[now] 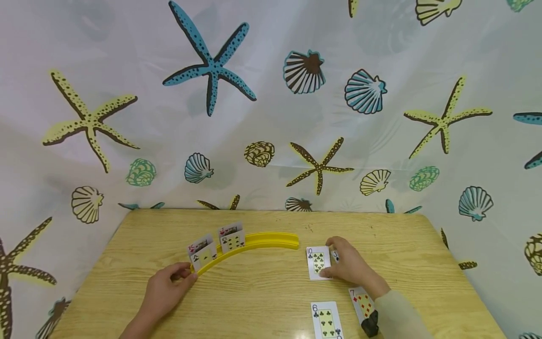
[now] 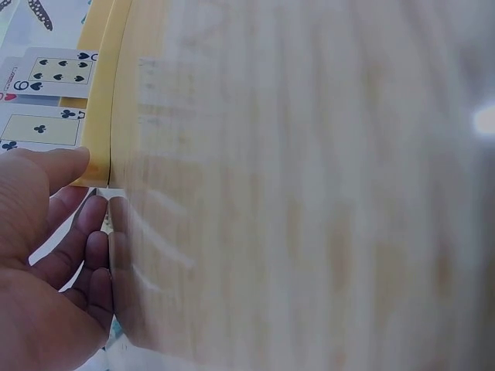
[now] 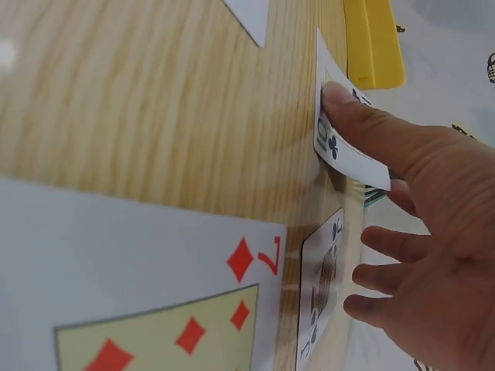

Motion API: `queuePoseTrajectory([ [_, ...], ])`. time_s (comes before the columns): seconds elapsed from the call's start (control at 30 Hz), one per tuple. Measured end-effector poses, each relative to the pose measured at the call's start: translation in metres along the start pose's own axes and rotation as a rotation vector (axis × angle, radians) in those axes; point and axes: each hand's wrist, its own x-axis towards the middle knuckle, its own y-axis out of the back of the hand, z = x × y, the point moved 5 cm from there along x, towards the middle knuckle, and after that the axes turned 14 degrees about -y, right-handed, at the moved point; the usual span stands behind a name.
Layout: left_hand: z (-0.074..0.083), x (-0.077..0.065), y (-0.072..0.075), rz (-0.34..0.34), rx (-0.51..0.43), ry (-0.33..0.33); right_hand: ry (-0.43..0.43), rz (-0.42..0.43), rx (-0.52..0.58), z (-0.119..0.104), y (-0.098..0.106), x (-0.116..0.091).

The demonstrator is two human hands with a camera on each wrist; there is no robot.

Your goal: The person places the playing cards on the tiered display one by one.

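Note:
My left hand (image 1: 167, 289) grips the left end of a curved yellow card holder (image 1: 271, 240), thumb in front and fingers behind. In its slots stand an ace of clubs (image 1: 205, 256) before a red king (image 1: 199, 244), and a six of spades (image 1: 233, 242) before a red jack (image 1: 230, 230). Beyond the holder's right end, my right hand (image 1: 349, 263) pinches a ten of clubs (image 1: 313, 266) between thumb and forefinger. In the right wrist view that card (image 3: 360, 164) bows, one side raised off the table. A jack of clubs (image 3: 325, 286) lies under the hand's other fingers.
Nearer on the wooden table (image 1: 254, 301) lie a six of clubs (image 1: 326, 322) and a seven of diamonds (image 1: 361, 303), partly covered by a black device (image 1: 370, 325) at my right wrist. A patterned curtain (image 1: 262, 117) hangs behind the table and along its sides.

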Motion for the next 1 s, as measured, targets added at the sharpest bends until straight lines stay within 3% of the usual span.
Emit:
queuePoseTrajectory([
  [0.37, 0.0, -0.001, 0.0, -0.005, 0.0, 0.022, -0.001, 0.04, 0.074, -0.006, -0.002, 0.003],
  [0.83, -0.002, 0.0, -0.001, -0.014, 0.004, 0.023, 0.175, 0.033, 0.194, -0.017, 0.009, 0.0],
  [1.0, -0.003, 0.0, -0.002, -0.011, 0.005, 0.02, 0.186, 0.059, 0.203, -0.021, 0.013, 0.002],
])
